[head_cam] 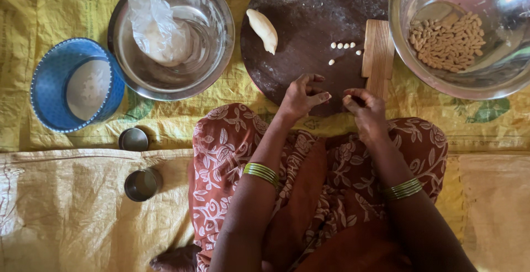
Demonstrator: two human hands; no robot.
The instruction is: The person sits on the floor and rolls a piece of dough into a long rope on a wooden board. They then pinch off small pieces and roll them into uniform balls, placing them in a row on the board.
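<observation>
Judging by the shaped pieces (448,41) heaped in the right bowl (408,57), you're well along, yet your left hand (301,96) and right hand (365,107), close together, pinch dough while a lump (263,30) waits on the board (298,46).

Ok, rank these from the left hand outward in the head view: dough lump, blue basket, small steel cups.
From the left hand:
1. Dough lump, just beyond it on the round board.
2. Small steel cups, off to the left on the mat.
3. Blue basket, far left.
</observation>
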